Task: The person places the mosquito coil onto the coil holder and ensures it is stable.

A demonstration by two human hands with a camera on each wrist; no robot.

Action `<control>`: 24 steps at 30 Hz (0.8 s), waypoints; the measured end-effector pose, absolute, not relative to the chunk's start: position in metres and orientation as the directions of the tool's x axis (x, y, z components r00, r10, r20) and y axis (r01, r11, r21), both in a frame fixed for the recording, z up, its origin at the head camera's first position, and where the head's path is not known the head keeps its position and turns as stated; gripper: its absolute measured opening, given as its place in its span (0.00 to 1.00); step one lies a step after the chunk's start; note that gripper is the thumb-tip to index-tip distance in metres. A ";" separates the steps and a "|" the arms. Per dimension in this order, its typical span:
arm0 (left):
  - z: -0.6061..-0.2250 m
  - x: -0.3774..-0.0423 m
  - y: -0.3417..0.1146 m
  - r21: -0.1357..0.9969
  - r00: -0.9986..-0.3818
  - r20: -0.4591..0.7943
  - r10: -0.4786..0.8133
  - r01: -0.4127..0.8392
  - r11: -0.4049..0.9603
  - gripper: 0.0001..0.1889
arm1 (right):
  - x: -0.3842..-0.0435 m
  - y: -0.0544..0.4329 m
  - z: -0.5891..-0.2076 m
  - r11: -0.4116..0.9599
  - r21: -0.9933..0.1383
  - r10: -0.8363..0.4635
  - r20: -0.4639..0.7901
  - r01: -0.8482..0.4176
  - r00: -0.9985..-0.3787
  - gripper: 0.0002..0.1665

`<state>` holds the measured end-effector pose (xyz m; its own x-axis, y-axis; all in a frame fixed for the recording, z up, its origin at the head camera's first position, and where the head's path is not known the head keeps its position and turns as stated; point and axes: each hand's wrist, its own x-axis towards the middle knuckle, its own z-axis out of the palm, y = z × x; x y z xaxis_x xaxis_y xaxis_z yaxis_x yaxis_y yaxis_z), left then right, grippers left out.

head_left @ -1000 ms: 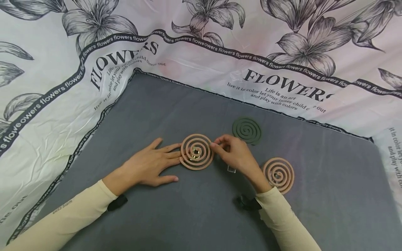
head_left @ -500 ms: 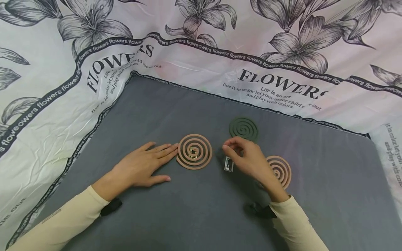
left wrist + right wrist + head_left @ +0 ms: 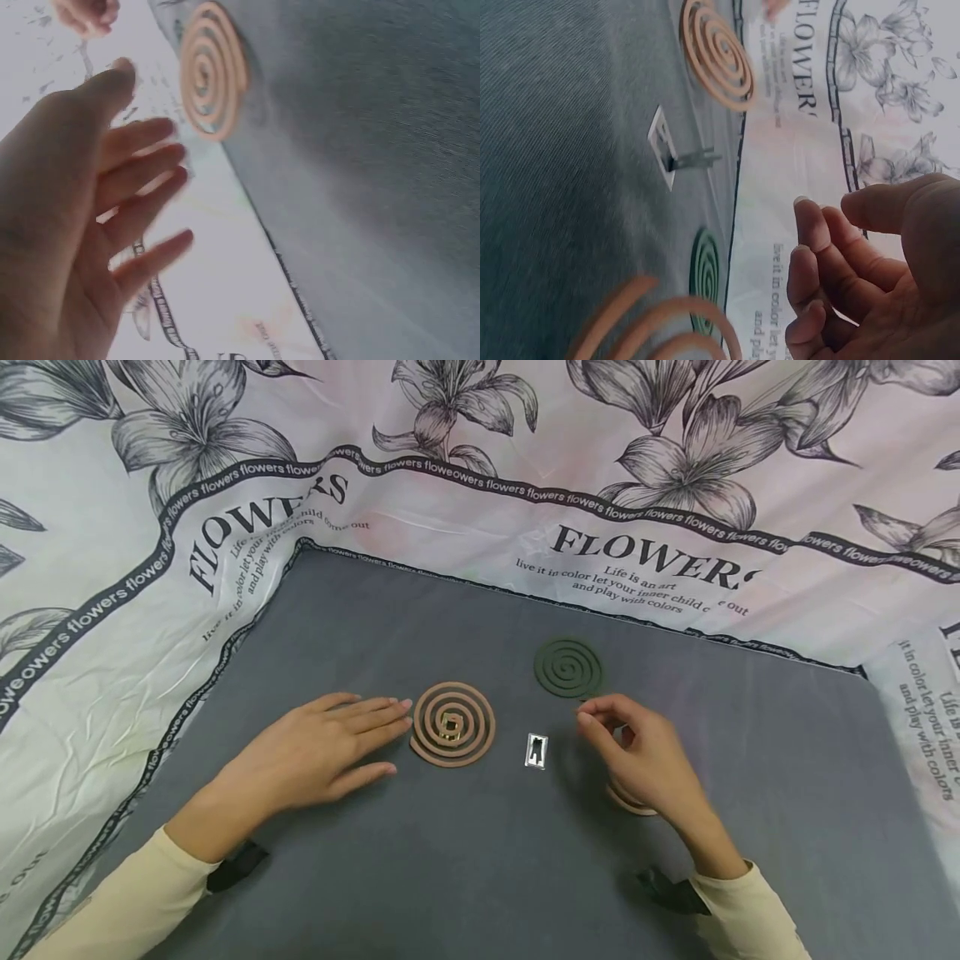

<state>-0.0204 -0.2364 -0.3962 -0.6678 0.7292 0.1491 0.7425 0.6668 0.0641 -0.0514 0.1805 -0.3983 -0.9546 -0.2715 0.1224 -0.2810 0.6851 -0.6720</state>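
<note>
In the head view a brown mosquito coil (image 3: 467, 724) rests at mid-table, with a gold-coloured metal stand (image 3: 450, 729) showing at its centre. My left hand (image 3: 315, 750), fingers extended, is close to that coil's left edge; the left wrist view shows space between fingertips and coil. Further right, my right hand (image 3: 651, 750) hovers with loosely bent fingers, and the right wrist view shows nothing between thumb and fingers. A silver metal stand (image 3: 536, 751) with an upright prong lies between the hands. Beneath the right hand, another brown coil (image 3: 633, 802) is mostly hidden.
A green mosquito coil (image 3: 567, 668) lies behind the silver stand, near the right fingertips. The grey tabletop (image 3: 420, 877) meets a white flower-printed cloth (image 3: 457, 539) along its back and left edges.
My right hand has left the middle coil's right edge and moved rightward, over the other brown coil, uncovering the silver stand. My left fingers have drawn back slightly from the middle coil.
</note>
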 end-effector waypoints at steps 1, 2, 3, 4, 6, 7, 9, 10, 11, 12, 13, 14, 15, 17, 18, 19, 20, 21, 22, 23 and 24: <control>-0.393 -0.020 -0.234 0.068 -0.643 0.189 0.742 0.763 0.643 0.32 | -0.050 0.184 -0.398 0.677 -0.680 -0.270 0.126 -0.282 -0.954 0.09; -0.390 -0.020 -0.231 0.074 -0.619 0.227 0.752 0.781 0.621 0.30 | -0.049 0.187 -0.397 0.673 -0.685 -0.266 0.129 -0.280 -0.955 0.09; -0.388 -0.019 -0.227 0.086 -0.596 0.263 0.759 0.798 0.597 0.30 | -0.048 0.190 -0.396 0.673 -0.685 -0.263 0.132 -0.280 -0.956 0.09; -0.385 -0.018 -0.224 0.099 -0.574 0.296 0.764 0.814 0.573 0.29 | -0.047 0.193 -0.395 0.673 -0.684 -0.260 0.137 -0.281 -0.956 0.08; -0.381 -0.016 -0.216 0.124 -0.541 0.352 0.764 0.836 0.534 0.28 | -0.044 0.198 -0.393 0.675 -0.680 -0.256 0.147 -0.285 -0.956 0.08; -0.379 -0.015 -0.212 0.138 -0.532 0.375 0.759 0.842 0.522 0.28 | -0.042 0.200 -0.392 0.673 -0.681 -0.254 0.151 -0.287 -0.955 0.07; -0.376 -0.013 -0.205 0.166 -0.525 0.413 0.744 0.847 0.505 0.27 | -0.039 0.203 -0.389 0.671 -0.681 -0.251 0.162 -0.293 -0.954 0.08; -0.375 -0.012 -0.201 0.178 -0.526 0.428 0.735 0.847 0.502 0.27 | -0.037 0.205 -0.388 0.669 -0.682 -0.251 0.166 -0.295 -0.954 0.08; -0.373 -0.011 -0.198 0.191 -0.526 0.443 0.726 0.847 0.497 0.27 | -0.035 0.206 -0.386 0.668 -0.682 -0.250 0.173 -0.298 -0.953 0.08; -0.372 -0.011 -0.195 0.203 -0.527 0.459 0.715 0.846 0.493 0.27 | -0.033 0.207 -0.384 0.670 -0.676 -0.251 0.184 -0.307 -0.950 0.09; -0.371 -0.011 -0.192 0.214 -0.527 0.473 0.706 0.846 0.488 0.27 | -0.032 0.209 -0.382 0.670 -0.669 -0.255 0.199 -0.321 -0.946 0.10; -0.369 -0.011 -0.189 0.226 -0.528 0.483 0.698 0.846 0.483 0.27 | -0.030 0.210 -0.380 0.674 -0.659 -0.258 0.214 -0.334 -0.942 0.10; -0.368 -0.011 -0.187 0.237 -0.532 0.489 0.692 0.844 0.481 0.27 | -0.028 0.212 -0.379 0.679 -0.647 -0.261 0.229 -0.347 -0.938 0.11; -0.365 -0.012 -0.183 0.260 -0.539 0.496 0.681 0.840 0.475 0.27 | -0.025 0.216 -0.376 0.694 -0.616 -0.266 0.263 -0.373 -0.928 0.13; -0.363 -0.013 -0.181 0.268 -0.545 0.496 0.676 0.837 0.478 0.27 | -0.024 0.219 -0.375 0.701 -0.601 -0.271 0.275 -0.384 -0.923 0.14; -0.362 -0.013 -0.180 0.274 -0.550 0.494 0.673 0.834 0.480 0.28 | -0.023 0.221 -0.373 0.705 -0.591 -0.274 0.284 -0.392 -0.919 0.14; -0.360 -0.014 -0.178 0.278 -0.554 0.495 0.670 0.831 0.482 0.28 | -0.022 0.223 -0.373 0.712 -0.581 -0.274 0.286 -0.394 -0.918 0.15; -0.359 -0.014 -0.177 0.280 -0.558 0.494 0.666 0.828 0.486 0.28 | -0.021 0.225 -0.372 0.717 -0.572 -0.276 0.290 -0.397 -0.916 0.15; -0.358 -0.015 -0.175 0.280 -0.559 0.499 0.662 0.827 0.487 0.28 | -0.020 0.227 -0.370 0.721 -0.564 -0.281 0.295 -0.403 -0.913 0.16; -0.357 -0.016 -0.174 0.279 -0.559 0.502 0.660 0.827 0.489 0.28 | -0.019 0.229 -0.369 0.723 -0.558 -0.284 0.297 -0.407 -0.912 0.16; -0.356 -0.016 -0.171 0.277 -0.561 0.504 0.657 0.825 0.492 0.29 | -0.018 0.231 -0.368 0.726 -0.551 -0.288 0.301 -0.412 -0.909 0.16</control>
<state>-0.0163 -0.1714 -0.3558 -0.5610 0.6568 0.5039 0.8252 0.4923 0.2770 -0.0185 0.2313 -0.3676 -0.9093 -0.2877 0.3008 -0.4119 0.7258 -0.5509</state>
